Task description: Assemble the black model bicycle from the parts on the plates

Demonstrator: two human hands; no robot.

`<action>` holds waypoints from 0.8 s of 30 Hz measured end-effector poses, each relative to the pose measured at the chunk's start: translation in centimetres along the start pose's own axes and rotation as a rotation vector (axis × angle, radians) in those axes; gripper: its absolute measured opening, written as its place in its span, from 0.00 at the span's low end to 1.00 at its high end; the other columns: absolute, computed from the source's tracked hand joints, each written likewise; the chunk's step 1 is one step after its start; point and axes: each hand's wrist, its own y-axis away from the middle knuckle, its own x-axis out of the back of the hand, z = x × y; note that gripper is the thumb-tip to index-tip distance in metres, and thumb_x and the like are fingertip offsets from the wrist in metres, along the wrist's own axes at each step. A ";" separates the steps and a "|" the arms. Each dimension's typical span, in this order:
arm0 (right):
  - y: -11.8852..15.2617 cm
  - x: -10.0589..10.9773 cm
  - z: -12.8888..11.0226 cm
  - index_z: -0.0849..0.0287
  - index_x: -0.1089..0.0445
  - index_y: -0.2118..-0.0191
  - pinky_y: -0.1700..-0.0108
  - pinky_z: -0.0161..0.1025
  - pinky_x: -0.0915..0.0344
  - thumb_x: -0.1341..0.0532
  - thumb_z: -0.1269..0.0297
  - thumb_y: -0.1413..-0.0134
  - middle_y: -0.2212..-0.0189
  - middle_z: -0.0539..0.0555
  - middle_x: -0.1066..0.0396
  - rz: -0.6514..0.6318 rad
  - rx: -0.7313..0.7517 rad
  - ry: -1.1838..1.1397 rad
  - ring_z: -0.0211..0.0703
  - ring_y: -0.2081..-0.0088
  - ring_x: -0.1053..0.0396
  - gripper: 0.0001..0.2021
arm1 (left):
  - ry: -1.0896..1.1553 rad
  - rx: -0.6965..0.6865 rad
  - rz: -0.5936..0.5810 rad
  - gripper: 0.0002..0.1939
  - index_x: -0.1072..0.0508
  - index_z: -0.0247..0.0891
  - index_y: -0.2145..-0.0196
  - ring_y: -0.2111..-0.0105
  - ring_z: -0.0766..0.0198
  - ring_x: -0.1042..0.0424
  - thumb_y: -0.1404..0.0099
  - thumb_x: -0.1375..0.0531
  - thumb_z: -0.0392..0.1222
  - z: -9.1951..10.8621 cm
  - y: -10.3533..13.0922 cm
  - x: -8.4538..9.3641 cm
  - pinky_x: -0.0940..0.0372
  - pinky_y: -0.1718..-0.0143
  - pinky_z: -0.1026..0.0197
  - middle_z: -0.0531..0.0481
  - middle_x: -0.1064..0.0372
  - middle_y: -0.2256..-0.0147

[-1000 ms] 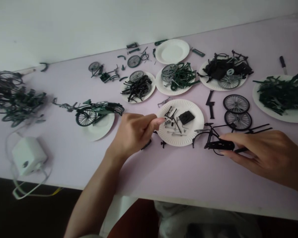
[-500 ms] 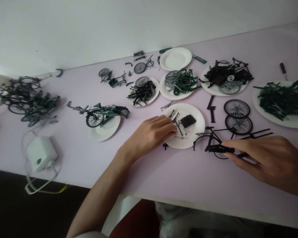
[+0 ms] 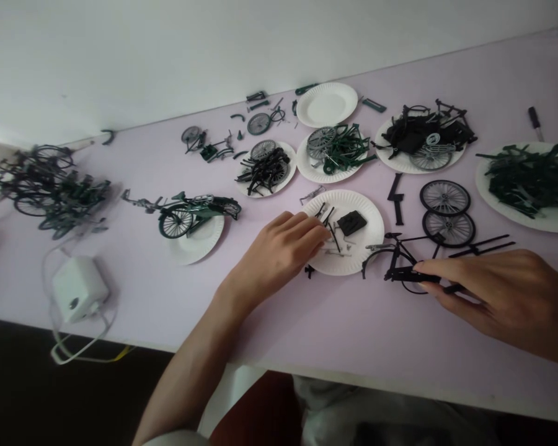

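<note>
My right hand [image 3: 502, 297] pinches a black model bicycle frame [image 3: 402, 263] by its lower part, just above the table. My left hand [image 3: 286, 248] rests at the left rim of a paper plate [image 3: 372, 248], its fingers curled over small parts; their tips are hidden, so what they hold cannot be made out. On that plate lie a black square piece [image 3: 352, 223], thin black rods and small silvery bits. Two black spoked wheels [image 3: 445, 197] lie behind the frame, beside a flat black strip [image 3: 397, 199]. A small black part [image 3: 309, 272] sits below the plate.
Behind are plates of black parts [image 3: 407, 133], green frames [image 3: 344, 148] and green pieces [image 3: 534, 183]. A screwdriver [image 3: 535, 122] lies at the right. At left stand an assembled green bicycle [image 3: 190, 214], a pile of bicycles [image 3: 56, 186] and a white box with a cable [image 3: 80, 288].
The view has shifted slightly. My left hand's fingers have moved a little at the plate's edge; my right hand keeps its hold on the bicycle frame.
</note>
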 end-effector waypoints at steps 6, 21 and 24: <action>-0.7 0.5 0.0 0.60 0.29 0.51 0.75 0.40 0.36 0.41 0.70 0.30 0.74 0.47 0.23 0.010 0.103 0.027 0.37 0.79 0.27 0.06 | 0.042 -0.021 -0.088 0.07 0.30 0.33 0.53 0.60 0.60 0.26 0.21 0.47 0.34 0.6 0.1 0.3 0.34 0.58 0.57 0.45 0.25 0.61; -1.0 0.7 0.0 0.66 0.26 0.55 0.75 0.39 0.36 0.40 0.73 0.31 0.74 0.48 0.23 0.056 0.164 0.022 0.34 0.78 0.27 0.05 | 0.081 0.037 -0.050 0.07 0.30 0.33 0.53 0.60 0.59 0.25 0.25 0.46 0.29 1.2 0.1 1.2 0.30 0.59 0.56 0.44 0.25 0.59; -0.9 0.6 0.1 0.65 0.27 0.55 0.75 0.38 0.35 0.40 0.72 0.31 0.73 0.48 0.23 0.071 0.164 0.027 0.34 0.78 0.26 0.05 | 0.109 0.006 -0.010 0.08 0.30 0.33 0.53 0.57 0.56 0.25 0.27 0.44 0.28 1.4 0.0 0.9 0.29 0.58 0.55 0.41 0.25 0.57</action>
